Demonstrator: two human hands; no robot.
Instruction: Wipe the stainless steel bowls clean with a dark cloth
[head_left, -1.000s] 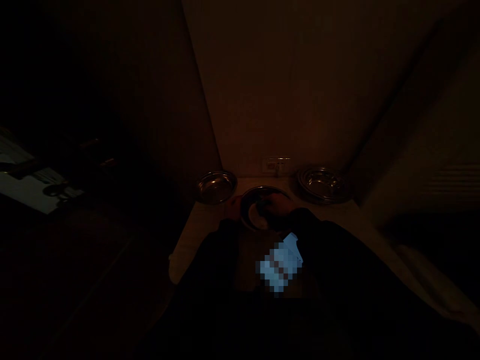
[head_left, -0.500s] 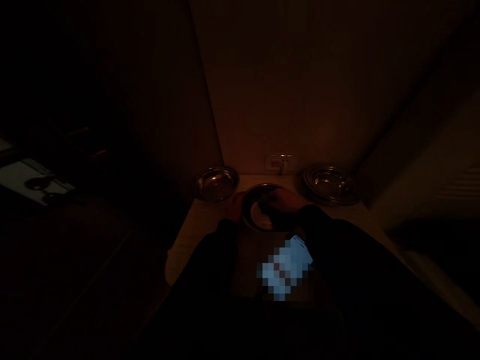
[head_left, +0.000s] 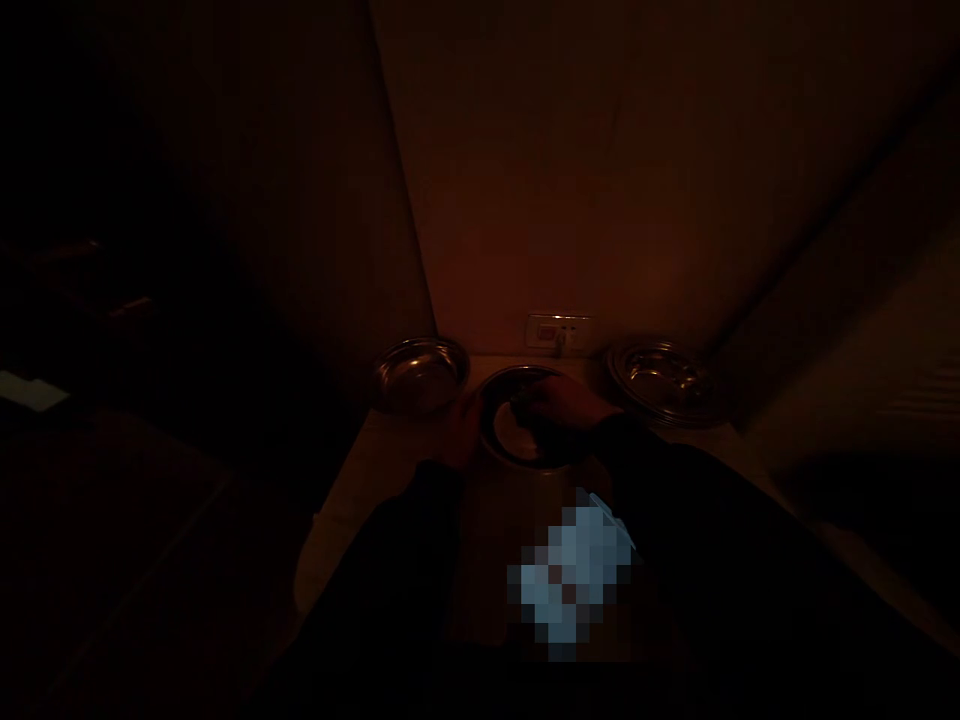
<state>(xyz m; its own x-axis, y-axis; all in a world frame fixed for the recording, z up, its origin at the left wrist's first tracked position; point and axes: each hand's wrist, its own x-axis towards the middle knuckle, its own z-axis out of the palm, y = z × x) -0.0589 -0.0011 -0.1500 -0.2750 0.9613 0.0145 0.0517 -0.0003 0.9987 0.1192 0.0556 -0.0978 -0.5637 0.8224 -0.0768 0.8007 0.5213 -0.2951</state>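
In the dim light a round metal bowl (head_left: 491,449) stands on the table, with a pale patch inside that I cannot identify. My left hand (head_left: 461,430) rests against its left rim, fingers curled around the side. Reaching over from the right, my right hand (head_left: 562,402) is inside the bowl, its fingers bent together and pointing down. Whatever they hold is lost in the dark.
A shiny metal bowl (head_left: 420,378) sits at the table's (head_left: 337,520) back left, stacked metal dishes (head_left: 664,385) at the back right. Behind is a wall socket (head_left: 561,332) with a plug. Nearer me glows a pixelated pale-blue rectangle (head_left: 577,560).
The view has shifted slightly, so the glowing rectangle appears lower. My right hand has moved a little within the bowl; my left hand stays by the rim.
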